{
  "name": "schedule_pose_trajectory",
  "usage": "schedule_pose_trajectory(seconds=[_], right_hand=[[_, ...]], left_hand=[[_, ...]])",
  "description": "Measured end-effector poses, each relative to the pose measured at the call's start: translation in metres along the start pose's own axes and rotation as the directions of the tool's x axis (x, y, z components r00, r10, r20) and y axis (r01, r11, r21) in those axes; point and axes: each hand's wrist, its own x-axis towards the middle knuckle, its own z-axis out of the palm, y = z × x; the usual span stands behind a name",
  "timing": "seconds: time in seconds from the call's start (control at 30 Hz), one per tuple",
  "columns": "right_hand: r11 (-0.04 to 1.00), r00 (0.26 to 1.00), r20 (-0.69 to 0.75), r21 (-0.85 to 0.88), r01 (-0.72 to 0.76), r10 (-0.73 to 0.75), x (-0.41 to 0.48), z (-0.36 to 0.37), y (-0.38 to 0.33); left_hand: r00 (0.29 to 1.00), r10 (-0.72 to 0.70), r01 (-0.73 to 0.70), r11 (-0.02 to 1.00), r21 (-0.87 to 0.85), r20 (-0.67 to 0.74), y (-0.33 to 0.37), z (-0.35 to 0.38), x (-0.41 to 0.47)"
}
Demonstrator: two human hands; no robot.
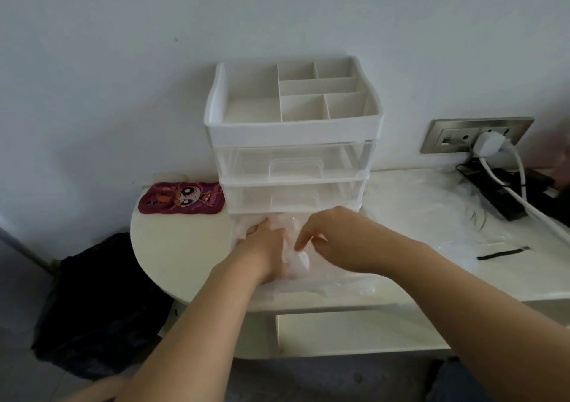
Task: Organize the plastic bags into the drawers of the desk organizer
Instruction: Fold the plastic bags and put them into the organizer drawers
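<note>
Pressing on a crumpled clear plastic bag [300, 261], the left hand [265, 247] lay with its fingers stretched flat, probably to squeeze the bag small enough for a drawer. The right hand [336, 238] bent its fingers onto the same bag, but whether it pinched the film could not be told. Just beyond both hands' fingertips stood the white desk organizer with clear drawers [293, 155], both drawers pushed in. More loose clear bags [416, 216] lay right of the right hand.
</note>
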Motion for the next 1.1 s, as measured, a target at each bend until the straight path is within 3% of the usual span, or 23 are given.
schedule_pose_trajectory(seconds=[0.1,0.17,0.27,0.4,0.5,0.57,0.67,0.77,0.87,1.1], right_hand=[[0.997,0.972,0.234,0.072,0.002,-0.019,-0.006,0.012,-0.006],[0.995,0.963,0.263,0.066,-0.077,0.057,-0.01,0.018,-0.003],[0.993,0.971,0.208,-0.024,-0.114,0.116,-0.013,0.021,0.001],[0.996,0.985,0.154,-0.053,-0.067,0.075,-0.022,0.015,-0.003],[0.999,0.997,-0.065,-0.027,-0.041,0.039,-0.034,-0.008,0.004],[0.989,0.975,-0.171,-0.011,-0.146,0.142,-0.047,-0.027,0.02],[0.905,0.906,-0.001,-0.046,-0.422,0.422,-0.072,-0.041,0.059],[0.813,0.813,0.121,-0.224,-0.537,0.57,-0.084,-0.03,0.094],[0.77,0.791,0.046,-0.273,-0.577,0.609,-0.081,-0.009,0.121],[0.782,0.827,-0.084,-0.284,-0.554,0.556,-0.064,0.01,0.139]], left_hand=[[1.0,-0.014,0.014,0.999,-0.031,-0.025,0.0,0.0,-0.001],[0.999,-0.025,0.022,0.997,-0.073,-0.039,-0.004,0.002,-0.003],[0.999,-0.021,0.018,0.997,-0.07,-0.043,-0.006,0.002,-0.006],[0.998,-0.026,0.019,0.994,-0.103,-0.064,-0.005,0.0,-0.008],[0.992,0.005,-0.021,0.992,-0.125,-0.126,-0.004,-0.001,-0.015],[0.98,0.052,-0.079,0.987,-0.138,-0.193,0.0,-0.002,-0.021],[0.961,0.115,-0.158,0.974,-0.16,-0.25,0.01,-0.004,-0.031],[0.964,0.118,-0.17,0.963,-0.21,-0.239,0.017,-0.003,-0.035],[0.965,0.109,-0.161,0.965,-0.209,-0.24,0.02,-0.001,-0.035],[0.937,0.116,-0.197,0.954,-0.224,-0.329,0.019,-0.002,-0.032]])
